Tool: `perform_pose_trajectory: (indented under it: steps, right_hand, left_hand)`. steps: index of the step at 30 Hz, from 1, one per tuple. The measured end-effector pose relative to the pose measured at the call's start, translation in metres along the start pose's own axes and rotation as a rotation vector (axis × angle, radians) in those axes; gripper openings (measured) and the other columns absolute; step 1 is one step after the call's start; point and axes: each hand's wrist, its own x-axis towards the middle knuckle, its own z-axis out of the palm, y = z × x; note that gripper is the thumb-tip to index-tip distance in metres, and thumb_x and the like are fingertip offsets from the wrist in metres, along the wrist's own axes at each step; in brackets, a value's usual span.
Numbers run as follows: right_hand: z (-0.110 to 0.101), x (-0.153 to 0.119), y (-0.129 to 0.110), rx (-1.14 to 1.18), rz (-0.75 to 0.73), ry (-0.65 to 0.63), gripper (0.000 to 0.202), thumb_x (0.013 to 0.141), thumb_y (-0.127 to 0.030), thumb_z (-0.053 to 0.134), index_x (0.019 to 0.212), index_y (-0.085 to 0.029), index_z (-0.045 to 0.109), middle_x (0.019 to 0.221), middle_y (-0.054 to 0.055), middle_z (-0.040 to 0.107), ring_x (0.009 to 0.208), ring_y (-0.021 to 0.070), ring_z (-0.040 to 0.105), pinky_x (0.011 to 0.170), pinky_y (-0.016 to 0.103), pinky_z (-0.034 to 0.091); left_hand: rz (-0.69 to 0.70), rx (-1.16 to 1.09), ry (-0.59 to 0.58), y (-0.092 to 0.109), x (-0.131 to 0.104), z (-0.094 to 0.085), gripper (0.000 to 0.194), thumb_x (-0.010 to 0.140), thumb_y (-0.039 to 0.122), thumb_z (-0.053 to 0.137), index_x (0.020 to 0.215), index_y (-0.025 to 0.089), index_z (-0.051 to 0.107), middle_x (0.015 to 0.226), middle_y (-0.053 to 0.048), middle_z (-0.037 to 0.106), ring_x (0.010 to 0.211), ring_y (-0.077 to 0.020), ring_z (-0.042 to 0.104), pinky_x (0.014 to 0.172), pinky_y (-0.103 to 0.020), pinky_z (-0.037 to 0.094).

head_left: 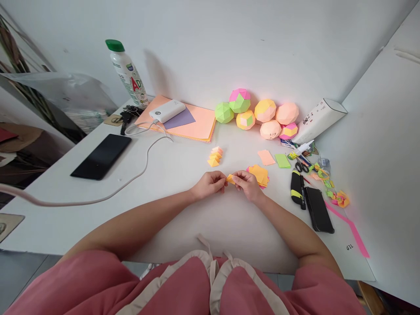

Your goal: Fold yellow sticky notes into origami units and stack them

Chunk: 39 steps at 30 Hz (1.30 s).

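A small folded orange paper piece [231, 179] is pinched between my two hands above the white table. My left hand [211, 183] grips its left end with thumb and fingers closed. On its right end, my right hand [246, 183] holds it the same way. Just beyond my right hand lies a stack of orange square notes [259, 175] with pink edges showing under it. A short row of folded orange and peach paper pieces [215, 156] stands ahead of my left hand. Peach notes [266, 157] and green notes [282, 160] lie to the right.
Several colourful paper balls [265, 110] sit against the wall. To the right are scissors [302, 167], a glue bottle [301, 149], a cutter [297, 187] and a black phone [319, 210]. At left lie a dark tablet [101, 156], a power bank [167, 111] and its cable [131, 180].
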Motion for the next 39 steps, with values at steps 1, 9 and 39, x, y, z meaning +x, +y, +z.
perform_pose_trajectory:
  steps: [1,9,39]
  right_hand:
    - [0.0005,-0.0005,-0.0009,-0.004,0.004,0.002,0.024,0.068,-0.040,0.068,0.071,-0.017,0.060,0.058,-0.004,0.051,0.046,0.0066,0.041,0.045,0.023,0.033]
    - [0.0021,-0.0020,-0.0034,-0.031,-0.005,-0.009,0.025,0.068,-0.041,0.068,0.070,-0.017,0.060,0.057,-0.004,0.050,0.046,0.0069,0.041,0.046,0.024,0.034]
    - [0.0055,-0.0080,0.0009,-0.244,-0.063,-0.099,0.016,0.075,-0.033,0.057,0.081,-0.018,0.058,0.070,-0.002,0.052,0.058,0.0093,0.044,0.051,0.023,0.036]
  left_hand:
    - [-0.001,0.004,0.001,0.0001,0.0000,0.0001,0.016,0.076,0.030,0.050,0.072,0.015,0.053,0.070,-0.003,0.062,0.057,-0.0102,0.056,0.051,-0.022,0.040]
    - [0.000,0.036,-0.004,0.0004,-0.0016,-0.0002,0.012,0.075,0.025,0.048,0.072,0.015,0.055,0.058,0.001,0.058,0.054,-0.0102,0.053,0.052,-0.022,0.040]
    - [-0.007,0.028,0.029,0.0053,-0.0023,0.0041,0.028,0.075,0.042,0.056,0.067,0.017,0.046,0.048,0.007,0.039,0.043,-0.0055,0.031,0.042,-0.020,0.025]
